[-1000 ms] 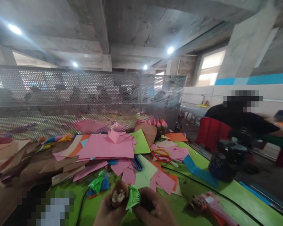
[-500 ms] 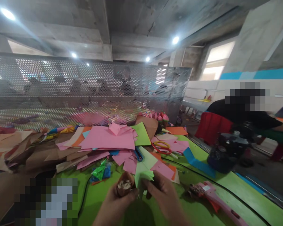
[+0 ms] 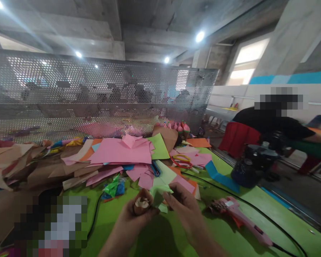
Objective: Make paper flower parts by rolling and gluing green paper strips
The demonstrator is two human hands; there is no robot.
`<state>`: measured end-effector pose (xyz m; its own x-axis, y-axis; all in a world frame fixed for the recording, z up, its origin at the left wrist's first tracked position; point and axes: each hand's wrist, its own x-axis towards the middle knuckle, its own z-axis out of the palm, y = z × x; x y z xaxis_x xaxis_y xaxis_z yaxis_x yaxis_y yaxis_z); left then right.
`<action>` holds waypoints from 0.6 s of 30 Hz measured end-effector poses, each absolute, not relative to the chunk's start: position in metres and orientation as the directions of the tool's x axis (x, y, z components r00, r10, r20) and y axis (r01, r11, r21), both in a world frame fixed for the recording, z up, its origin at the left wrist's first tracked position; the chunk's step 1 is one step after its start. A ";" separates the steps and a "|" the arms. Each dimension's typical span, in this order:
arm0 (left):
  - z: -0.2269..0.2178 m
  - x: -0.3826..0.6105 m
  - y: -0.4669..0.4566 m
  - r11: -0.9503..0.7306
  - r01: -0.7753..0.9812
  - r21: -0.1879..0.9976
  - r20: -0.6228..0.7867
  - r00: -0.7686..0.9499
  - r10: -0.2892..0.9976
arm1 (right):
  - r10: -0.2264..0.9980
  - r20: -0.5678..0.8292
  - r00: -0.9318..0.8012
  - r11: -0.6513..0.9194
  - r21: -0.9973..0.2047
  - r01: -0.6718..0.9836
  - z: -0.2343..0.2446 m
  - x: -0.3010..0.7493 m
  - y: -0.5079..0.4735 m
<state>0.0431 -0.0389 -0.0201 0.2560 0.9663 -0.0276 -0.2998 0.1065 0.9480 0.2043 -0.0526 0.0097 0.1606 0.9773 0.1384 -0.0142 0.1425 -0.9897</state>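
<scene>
Low in the middle of the view, my left hand (image 3: 135, 219) is closed around a small brown paper cone (image 3: 142, 202) with crumpled pale paper showing in its open top. My right hand (image 3: 183, 203) pinches a piece of light green paper (image 3: 160, 195) just to the right of the cone. The green paper is folded or creased and its left edge meets the cone; whether it is attached there I cannot tell. Both hands are above the green tabletop (image 3: 155, 246). To their right lies a pink glue gun (image 3: 237, 212) with a dirty, crusted nozzle end.
Pink paper sheets (image 3: 120, 151) and brown paper pieces (image 3: 46, 173) are piled behind my hands. A black cord (image 3: 216, 187) crosses the right side. Red-handled scissors (image 3: 180, 162), a blue paper strip (image 3: 220, 178) and a perforated metal screen (image 3: 96, 92) stand beyond. Another person (image 3: 273, 110) sits at right.
My right hand has turned the green paper, so a broader face and a lower flap show now. The cone stays in my left hand. The whole view has shifted slightly.
</scene>
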 end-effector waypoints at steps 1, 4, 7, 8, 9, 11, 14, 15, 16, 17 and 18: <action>-0.021 0.043 -0.038 0.104 -0.300 0.948 -0.026 0.254 0.967 | 0.976 0.145 0.164 0.146 -0.989 0.004 0.012 0.205 -0.053; -0.025 0.043 -0.037 0.100 -0.304 0.948 -0.022 0.249 0.968 | 0.972 0.166 0.166 0.162 -0.986 0.039 0.015 0.206 -0.053; -0.025 0.043 -0.037 0.102 -0.309 0.946 -0.030 0.229 0.973 | 0.970 0.190 0.149 0.184 -0.981 0.056 0.014 0.207 -0.053; -0.023 0.043 -0.038 0.103 -0.312 0.945 -0.033 0.220 0.975 | 0.970 0.198 0.142 0.191 -0.979 0.066 0.013 0.207 -0.053; -0.020 0.044 -0.038 0.097 -0.320 0.942 -0.030 0.208 0.978 | 0.969 0.204 0.137 0.195 -0.978 0.079 0.012 0.207 -0.052; -0.013 0.046 -0.040 0.083 -0.344 0.935 -0.016 0.192 0.981 | 0.970 0.208 0.125 0.195 -0.975 0.105 0.011 0.208 -0.052; -0.003 0.051 -0.040 0.078 -0.413 0.907 0.006 0.198 0.980 | 0.977 0.191 0.097 0.178 -0.976 0.126 0.009 0.211 -0.051; -0.001 0.053 -0.040 0.082 -0.448 0.890 0.017 0.212 0.977 | 0.981 0.175 0.081 0.163 -0.977 0.136 0.008 0.212 -0.050; 0.001 0.055 -0.039 0.086 -0.482 0.872 0.031 0.230 0.973 | 0.982 0.167 0.093 0.150 -0.974 0.167 0.007 0.214 -0.049; 0.001 0.056 -0.037 0.093 -0.508 0.857 0.034 0.236 0.971 | 0.983 0.160 0.089 0.140 -0.970 0.198 0.006 0.216 -0.048; 0.002 0.058 -0.034 0.099 -0.519 0.849 0.031 0.237 0.971 | 0.980 0.173 0.099 0.149 -0.965 0.217 0.004 0.218 -0.046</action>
